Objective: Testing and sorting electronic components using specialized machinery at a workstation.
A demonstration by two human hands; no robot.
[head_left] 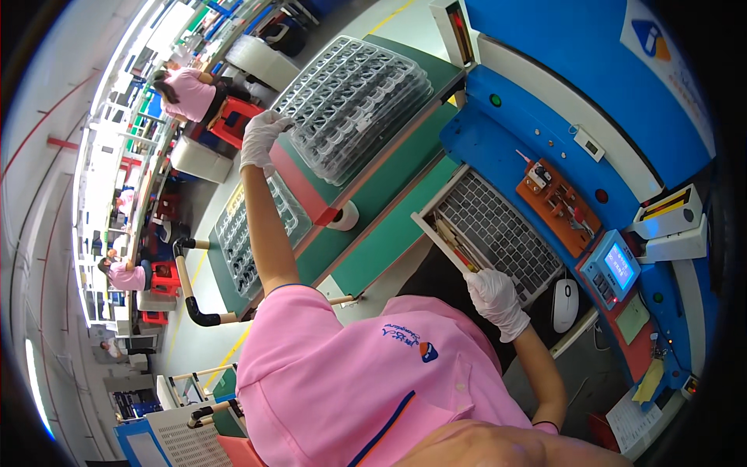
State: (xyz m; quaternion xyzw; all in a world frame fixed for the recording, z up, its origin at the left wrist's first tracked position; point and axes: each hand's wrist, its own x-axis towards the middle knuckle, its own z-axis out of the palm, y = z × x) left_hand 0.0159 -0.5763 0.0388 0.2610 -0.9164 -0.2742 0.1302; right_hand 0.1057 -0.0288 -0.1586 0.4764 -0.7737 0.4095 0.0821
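My left hand (263, 140), in a white glove, reaches out to the near left corner of a stack of clear plastic trays (354, 105). Its fingers are pinched together, and a small dark spot shows at their tips; what it is I cannot make out. The trays have rows of moulded pockets, many with dark parts in them. My right hand (499, 303), also gloved, is curled closed at the front edge of a drawer with a black keyboard (498, 226). Whatever its fingers hold, if anything, is hidden. A white mouse (565, 305) lies just right of it.
An orange fixture (556, 204) and a small lit screen unit (615, 268) stand on the blue machine (498, 97). Another filled tray (253, 241) sits on a lower green surface at left. A white roll (343, 216) hangs by the bench edge. Other people work farther off.
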